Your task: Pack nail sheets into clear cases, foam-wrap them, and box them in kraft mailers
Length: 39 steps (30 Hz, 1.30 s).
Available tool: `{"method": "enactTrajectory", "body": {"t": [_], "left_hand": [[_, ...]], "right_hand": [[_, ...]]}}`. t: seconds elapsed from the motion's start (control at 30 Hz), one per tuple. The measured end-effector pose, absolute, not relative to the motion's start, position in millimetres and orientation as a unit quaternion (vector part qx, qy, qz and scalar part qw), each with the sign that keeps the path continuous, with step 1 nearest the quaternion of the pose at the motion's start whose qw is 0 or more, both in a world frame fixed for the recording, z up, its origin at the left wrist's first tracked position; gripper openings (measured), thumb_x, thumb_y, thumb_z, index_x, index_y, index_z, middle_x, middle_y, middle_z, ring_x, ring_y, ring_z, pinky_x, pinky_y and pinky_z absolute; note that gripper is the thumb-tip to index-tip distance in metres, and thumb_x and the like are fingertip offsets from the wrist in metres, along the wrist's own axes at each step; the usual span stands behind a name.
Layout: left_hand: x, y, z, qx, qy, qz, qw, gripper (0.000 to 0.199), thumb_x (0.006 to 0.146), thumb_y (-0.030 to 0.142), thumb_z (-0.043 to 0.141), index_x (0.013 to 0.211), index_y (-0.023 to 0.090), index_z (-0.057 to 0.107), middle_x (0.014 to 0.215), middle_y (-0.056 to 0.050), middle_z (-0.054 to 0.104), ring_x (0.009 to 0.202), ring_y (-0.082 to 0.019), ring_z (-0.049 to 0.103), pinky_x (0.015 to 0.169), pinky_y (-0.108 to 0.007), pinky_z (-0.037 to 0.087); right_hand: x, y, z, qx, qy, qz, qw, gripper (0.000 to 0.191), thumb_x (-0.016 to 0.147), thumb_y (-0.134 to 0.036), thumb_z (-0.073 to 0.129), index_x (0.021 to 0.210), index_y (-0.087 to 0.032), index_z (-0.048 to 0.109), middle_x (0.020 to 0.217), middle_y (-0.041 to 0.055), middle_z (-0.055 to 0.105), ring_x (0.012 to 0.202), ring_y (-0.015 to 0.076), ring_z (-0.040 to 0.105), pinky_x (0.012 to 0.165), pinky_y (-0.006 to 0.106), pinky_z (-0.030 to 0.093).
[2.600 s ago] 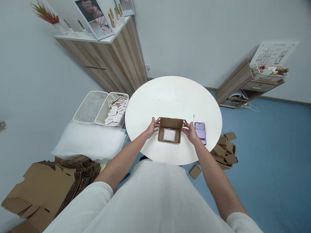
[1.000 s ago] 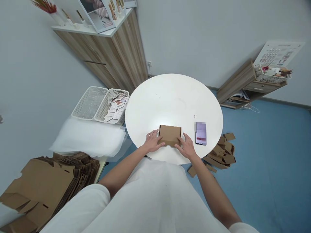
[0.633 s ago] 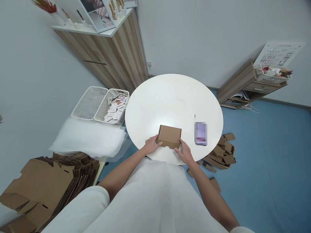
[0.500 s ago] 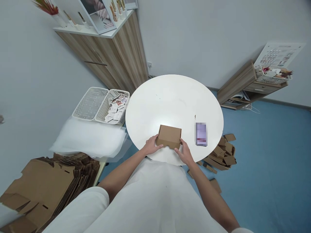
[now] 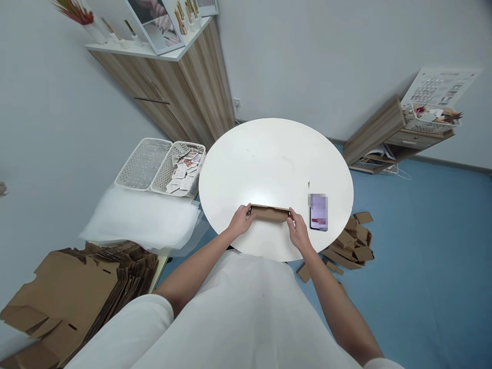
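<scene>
A small brown cardboard box (image 5: 270, 213) is at the near part of the round white table (image 5: 269, 154). It is tilted so that a narrow face shows, with a darker gap along its upper edge. My left hand (image 5: 241, 220) grips its left end with thumb and fingers. At the opposite end, my right hand (image 5: 298, 229) holds the box in the same way. Whether the box touches the table I cannot tell. To the right of my right hand lies a phone (image 5: 319, 212), its screen partly blurred.
Left of the table are two white baskets (image 5: 144, 165), one with cards, translucent sheets (image 5: 138, 218) and a stack of flat cardboard (image 5: 69, 292). Folded boxes (image 5: 351, 243) lie on the blue floor at right. Wood-grain cabinets (image 5: 172, 92) stand against the walls.
The box has been tipped, so its broad top face no longer shows and a narrow face does. Both hands have shifted slightly away from my body with it, the right hand also rightward.
</scene>
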<state>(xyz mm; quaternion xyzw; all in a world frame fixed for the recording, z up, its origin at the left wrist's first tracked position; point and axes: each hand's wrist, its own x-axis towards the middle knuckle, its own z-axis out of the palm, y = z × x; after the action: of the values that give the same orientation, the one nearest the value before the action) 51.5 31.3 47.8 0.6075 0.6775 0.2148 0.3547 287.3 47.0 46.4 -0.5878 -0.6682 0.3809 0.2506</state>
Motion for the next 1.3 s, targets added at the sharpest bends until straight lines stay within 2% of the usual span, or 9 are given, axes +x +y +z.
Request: {"method": "enactTrajectory", "body": {"t": [0.17, 0.5, 0.73, 0.9, 1.03, 1.2, 1.3], "left_hand": [[52.5, 31.2, 47.0, 0.589, 0.696, 0.220, 0.345, 0.049, 0.082, 0.036, 0.044, 0.127, 0.017, 0.037, 0.096, -0.006, 0.046, 0.082, -0.016, 0.051, 0.075, -0.030, 0.044], [55.0, 34.9, 55.4, 0.606, 0.691, 0.241, 0.310, 0.047, 0.081, 0.027, 0.046, 0.127, 0.021, 0.038, 0.084, -0.004, 0.048, 0.075, -0.016, 0.049, 0.071, -0.031, 0.044], [55.5, 32.3, 57.3, 0.610, 0.683, 0.265, 0.302, 0.052, 0.079, 0.034, 0.049, 0.129, 0.024, 0.035, 0.089, -0.004, 0.050, 0.077, -0.016, 0.049, 0.072, -0.031, 0.045], [55.1, 34.4, 62.7, 0.568, 0.689, 0.297, 0.340, 0.041, 0.082, 0.044, 0.043, 0.117, 0.023, 0.049, 0.094, -0.005, 0.052, 0.082, -0.016, 0.052, 0.068, -0.028, 0.046], [53.0, 40.2, 61.6, 0.513, 0.696, 0.337, 0.372, 0.035, 0.086, 0.042, 0.034, 0.101, 0.022, 0.059, 0.100, -0.005, 0.055, 0.094, -0.016, 0.052, 0.080, -0.030, 0.044], [47.7, 44.3, 54.8, 0.453, 0.704, 0.353, 0.418, 0.032, 0.079, 0.037, 0.048, 0.104, 0.019, 0.057, 0.100, -0.006, 0.056, 0.091, -0.016, 0.052, 0.081, -0.030, 0.043], [42.9, 44.2, 53.5, 0.440, 0.698, 0.340, 0.452, 0.035, 0.075, 0.033, 0.054, 0.106, 0.018, 0.056, 0.100, -0.007, 0.057, 0.090, -0.016, 0.053, 0.080, -0.030, 0.044]], "right_hand": [[286.0, 50.2, 46.6, -0.594, -0.663, 0.376, 0.258, 0.047, 0.087, -0.045, 0.028, 0.128, -0.025, 0.039, 0.101, 0.0075, 0.047, 0.096, 0.0192, 0.049, 0.085, 0.037, 0.041], [282.5, 51.1, 49.3, -0.582, -0.673, 0.373, 0.264, 0.049, 0.087, -0.043, 0.026, 0.132, -0.024, 0.032, 0.089, 0.0057, 0.050, 0.086, 0.0196, 0.051, 0.081, 0.038, 0.041], [283.5, 51.1, 51.7, -0.581, -0.661, 0.385, 0.278, 0.047, 0.086, -0.044, 0.031, 0.126, -0.022, 0.040, 0.099, 0.0074, 0.053, 0.090, 0.0185, 0.051, 0.084, 0.037, 0.041], [284.7, 49.7, 54.8, -0.590, -0.641, 0.399, 0.286, 0.045, 0.086, -0.047, 0.031, 0.119, -0.024, 0.047, 0.105, 0.0077, 0.052, 0.094, 0.0191, 0.051, 0.083, 0.037, 0.042], [286.7, 50.5, 55.7, -0.592, -0.620, 0.417, 0.301, 0.043, 0.086, -0.048, 0.029, 0.110, -0.024, 0.055, 0.106, 0.0079, 0.051, 0.099, 0.0194, 0.049, 0.083, 0.036, 0.042], [289.7, 53.2, 52.0, -0.595, -0.596, 0.442, 0.309, 0.039, 0.084, -0.048, 0.034, 0.099, -0.023, 0.059, 0.107, 0.0080, 0.051, 0.100, 0.0199, 0.048, 0.083, 0.037, 0.042], [291.9, 53.7, 47.9, -0.599, -0.581, 0.456, 0.309, 0.034, 0.080, -0.046, 0.042, 0.101, -0.023, 0.057, 0.110, 0.0073, 0.050, 0.099, 0.0194, 0.049, 0.083, 0.037, 0.042]]}}
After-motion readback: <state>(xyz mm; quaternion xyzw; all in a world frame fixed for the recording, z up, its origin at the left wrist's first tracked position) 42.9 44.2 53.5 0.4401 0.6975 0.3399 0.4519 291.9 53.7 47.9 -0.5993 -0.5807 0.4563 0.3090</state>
